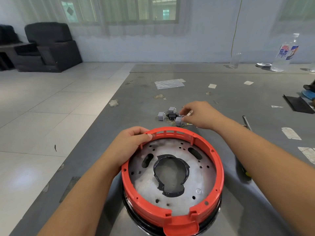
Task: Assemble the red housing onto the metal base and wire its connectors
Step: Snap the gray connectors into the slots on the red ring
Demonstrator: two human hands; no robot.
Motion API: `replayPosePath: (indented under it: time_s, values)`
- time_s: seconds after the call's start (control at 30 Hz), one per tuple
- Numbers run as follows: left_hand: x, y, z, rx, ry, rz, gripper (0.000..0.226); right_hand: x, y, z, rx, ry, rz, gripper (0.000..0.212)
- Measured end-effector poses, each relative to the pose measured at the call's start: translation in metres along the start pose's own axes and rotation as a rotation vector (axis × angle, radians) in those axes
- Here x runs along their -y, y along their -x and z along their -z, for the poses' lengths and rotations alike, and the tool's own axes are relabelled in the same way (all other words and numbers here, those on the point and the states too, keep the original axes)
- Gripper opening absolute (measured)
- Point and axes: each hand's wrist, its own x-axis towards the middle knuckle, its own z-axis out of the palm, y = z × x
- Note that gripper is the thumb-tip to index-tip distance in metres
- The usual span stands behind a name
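Note:
The red ring-shaped housing [216, 169] sits on the round metal base [196, 169], which has a taped central hole. My left hand [129, 147] grips the housing's far-left rim, thumb on top. Beyond it lies a small cluster of grey connectors [161, 116] with a black one among them. My right hand [198, 114] reaches into that cluster, fingertips pinching the nearest grey connector [178, 121] on the table.
The grey table [221, 92] ends at a left edge over white floor tiles. A plastic bag [169, 83], paper scraps, a water bottle [283, 53] and a black tray [298, 103] lie farther back and right. A screwdriver [247, 122] rests right of my forearm.

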Motion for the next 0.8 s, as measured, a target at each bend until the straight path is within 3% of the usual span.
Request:
replayPosePath:
  time_s: [0.47,0.63,0.8]
  values:
    - [0.003,-0.001,0.0,-0.02,0.039,-0.005,0.007,-0.007,-0.018,-0.035,-0.032,-0.001,0.07,0.024]
    - [0.0,0.001,0.0,-0.068,-0.045,-0.119,0.017,0.007,0.004,-0.009,-0.152,-0.203,0.095,0.033]
    - [-0.005,0.009,0.0,-0.15,-0.247,-0.373,0.027,0.043,0.056,0.01,-0.2,-0.482,0.286,0.033]
